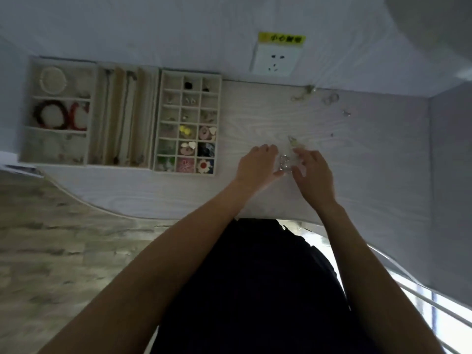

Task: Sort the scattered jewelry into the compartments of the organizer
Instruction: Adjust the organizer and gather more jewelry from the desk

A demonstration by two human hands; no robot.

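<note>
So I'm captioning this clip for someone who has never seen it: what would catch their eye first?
Probably the two hands meeting mid-desk, left hand and right hand, with a small silvery piece of jewelry between them. Next, the cream organizer against the wall at left, its grid tray holding colourful flower pieces, with a dark red bracelet in the far-left tray. A white wall socket under a yellow label sits above the desk.

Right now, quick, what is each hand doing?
Left hand: fingers curled, touching the small shiny piece; a real grip cannot be told.
Right hand: curled beside the same piece; cannot be told either.
</note>
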